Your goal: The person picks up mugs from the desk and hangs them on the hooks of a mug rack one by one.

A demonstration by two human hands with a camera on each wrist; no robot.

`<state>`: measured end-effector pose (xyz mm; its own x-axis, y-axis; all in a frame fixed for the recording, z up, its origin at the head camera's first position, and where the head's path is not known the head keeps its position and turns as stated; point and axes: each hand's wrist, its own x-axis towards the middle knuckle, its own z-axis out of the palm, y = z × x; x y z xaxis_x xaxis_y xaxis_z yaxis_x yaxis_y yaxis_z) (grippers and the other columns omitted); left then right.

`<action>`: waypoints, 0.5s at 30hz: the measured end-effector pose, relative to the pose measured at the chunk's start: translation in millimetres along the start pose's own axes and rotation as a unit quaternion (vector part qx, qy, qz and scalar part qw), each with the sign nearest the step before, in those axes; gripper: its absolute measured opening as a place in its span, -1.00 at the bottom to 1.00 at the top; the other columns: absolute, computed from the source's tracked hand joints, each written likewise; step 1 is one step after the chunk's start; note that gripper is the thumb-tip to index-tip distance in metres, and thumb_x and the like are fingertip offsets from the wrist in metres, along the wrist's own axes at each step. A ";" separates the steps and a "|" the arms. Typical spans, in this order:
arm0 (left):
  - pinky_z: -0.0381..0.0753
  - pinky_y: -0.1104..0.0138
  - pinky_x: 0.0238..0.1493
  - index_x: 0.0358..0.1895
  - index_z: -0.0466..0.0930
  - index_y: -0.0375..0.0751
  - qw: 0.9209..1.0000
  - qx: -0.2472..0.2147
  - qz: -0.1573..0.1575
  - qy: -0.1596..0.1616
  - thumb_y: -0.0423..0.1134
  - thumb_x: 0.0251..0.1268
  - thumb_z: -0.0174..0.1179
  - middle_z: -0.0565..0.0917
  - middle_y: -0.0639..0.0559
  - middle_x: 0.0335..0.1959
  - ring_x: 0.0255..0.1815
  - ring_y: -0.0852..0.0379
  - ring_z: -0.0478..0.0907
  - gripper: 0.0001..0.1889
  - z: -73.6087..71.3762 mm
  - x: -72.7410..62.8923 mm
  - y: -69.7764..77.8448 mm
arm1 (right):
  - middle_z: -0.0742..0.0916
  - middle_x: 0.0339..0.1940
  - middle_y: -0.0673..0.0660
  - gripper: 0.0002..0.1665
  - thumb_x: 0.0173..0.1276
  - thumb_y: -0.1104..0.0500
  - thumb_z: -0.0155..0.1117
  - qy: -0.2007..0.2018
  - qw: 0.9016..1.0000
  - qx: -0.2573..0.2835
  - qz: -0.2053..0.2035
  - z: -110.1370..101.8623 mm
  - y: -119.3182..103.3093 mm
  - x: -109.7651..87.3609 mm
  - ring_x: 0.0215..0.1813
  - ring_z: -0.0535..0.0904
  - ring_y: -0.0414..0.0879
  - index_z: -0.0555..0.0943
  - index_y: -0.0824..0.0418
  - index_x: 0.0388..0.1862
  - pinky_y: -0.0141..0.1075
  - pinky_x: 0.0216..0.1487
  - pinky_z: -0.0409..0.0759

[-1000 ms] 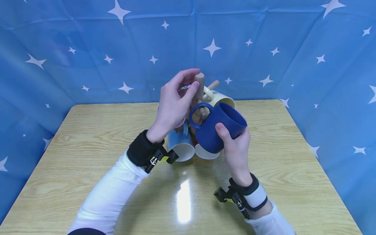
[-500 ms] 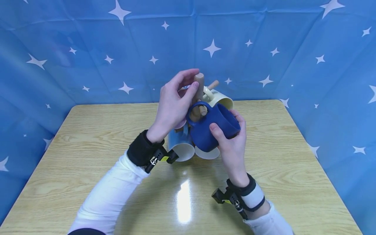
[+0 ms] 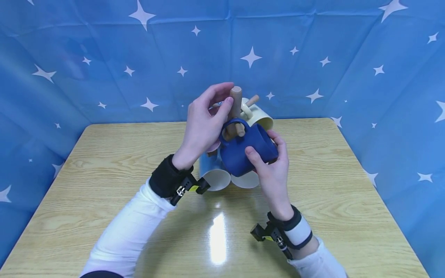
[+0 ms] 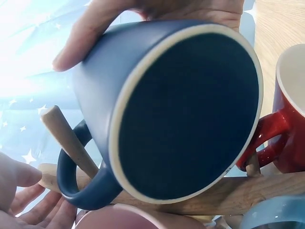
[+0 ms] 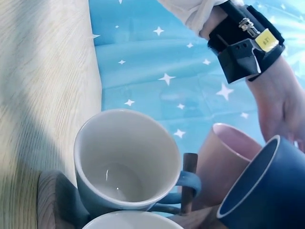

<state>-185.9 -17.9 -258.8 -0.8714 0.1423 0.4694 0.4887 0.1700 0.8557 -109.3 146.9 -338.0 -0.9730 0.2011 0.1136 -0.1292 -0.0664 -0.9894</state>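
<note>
My right hand grips a dark blue mug by its body, thumb on the near side and fingers round the far side. The mug is tilted, its mouth facing right. Its handle loop surrounds a wooden peg of the mug tree, and the peg's tip pokes through. My left hand holds the top of the mug tree's post between thumb and fingers. A cream mug hangs on a peg behind the blue one. The tree's base shows only partly in the right wrist view.
Lower on the tree are a light blue mug and a red mug with a white inside. A pink mug sits near my left hand. A wooden table lies beneath, with a starry blue cloth behind.
My right hand has moved the blue mug left and slightly up, bringing its handle over the peg. The cream mug has shifted a little left. My left hand stays nearly still on the post.
</note>
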 end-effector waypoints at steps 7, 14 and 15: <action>0.70 0.19 0.31 0.36 0.58 -0.25 1.000 0.002 -0.001 0.001 -0.26 0.62 0.13 0.74 -0.16 0.23 0.23 0.02 0.71 -0.63 -2.3 -2.1 -0.1 | 0.40 0.54 0.20 -0.16 0.41 0.14 0.37 -0.005 1.000 -0.022 -0.003 0.2 1.9 0.9 0.49 0.49 0.18 0.24 0.01 0.59 0.24 0.26 0.66; 0.71 0.20 0.30 0.35 0.59 -0.24 1.000 -0.001 -0.001 0.000 -0.26 0.62 0.13 0.74 -0.15 0.22 0.22 0.03 0.71 -0.64 -3.9 -4.2 -0.3 | 0.44 0.50 0.21 -0.14 0.39 0.13 0.39 -0.009 0.998 -0.063 0.002 0.3 2.4 0.9 0.46 0.49 0.15 0.26 0.02 0.61 0.18 0.20 0.73; 0.71 0.20 0.31 0.35 0.59 -0.23 1.000 -0.001 -0.001 0.000 -0.26 0.62 0.13 0.74 -0.15 0.23 0.23 0.03 0.71 -0.64 -4.1 -4.6 -0.3 | 0.44 0.49 0.21 -0.13 0.38 0.12 0.39 -0.010 0.998 -0.064 0.003 0.3 2.6 0.9 0.46 0.48 0.14 0.26 0.01 0.62 0.17 0.20 0.73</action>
<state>-182.3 -22.6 -260.3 -0.8723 0.1429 0.4676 0.4870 0.1681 0.8571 -110.6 146.6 -340.5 -0.9773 0.1822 0.1085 -0.0993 0.0588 -0.9933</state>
